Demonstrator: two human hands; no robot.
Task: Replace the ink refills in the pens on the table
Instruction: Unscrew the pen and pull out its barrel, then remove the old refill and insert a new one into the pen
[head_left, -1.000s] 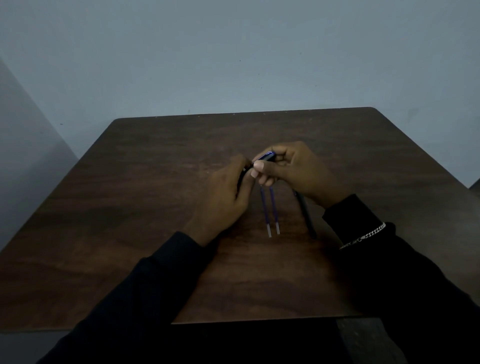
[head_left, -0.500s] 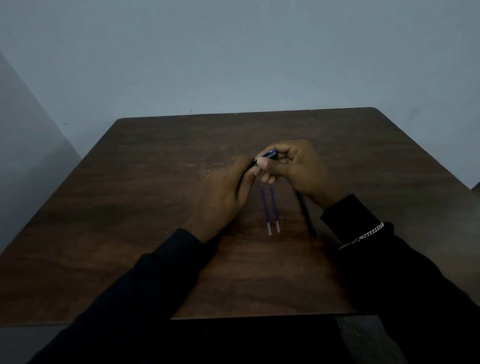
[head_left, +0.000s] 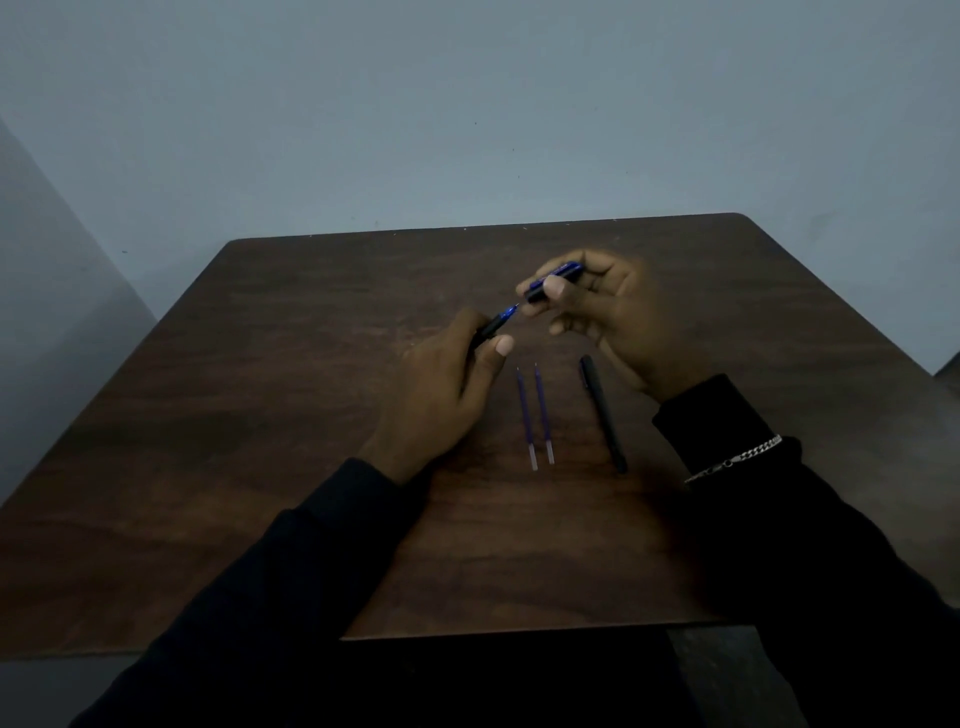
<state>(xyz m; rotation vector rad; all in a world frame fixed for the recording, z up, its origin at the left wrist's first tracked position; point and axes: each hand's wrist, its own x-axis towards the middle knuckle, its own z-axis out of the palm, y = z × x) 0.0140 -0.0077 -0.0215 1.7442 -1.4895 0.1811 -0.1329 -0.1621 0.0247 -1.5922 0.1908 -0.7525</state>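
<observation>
A blue pen is apart in two pieces above the brown table (head_left: 311, 415). My left hand (head_left: 441, 395) grips the pen's dark body (head_left: 494, 323), its blue tip pointing up and right. My right hand (head_left: 608, 317) pinches the blue cap (head_left: 553, 280) just beyond that tip, with a small gap between the pieces. Two thin purple refills (head_left: 535, 415) lie side by side on the table below my hands. A black pen (head_left: 602, 410) lies to their right, close to my right wrist.
The table's far edge meets a pale wall (head_left: 467, 130). Its near edge (head_left: 519, 631) runs between my dark sleeves. A chain bracelet (head_left: 737, 460) sits on my right wrist.
My hands were pressed together on the whole pen; now they have drawn apart, the right up and right with the cap, the left keeping the body. The black pen shows in full.
</observation>
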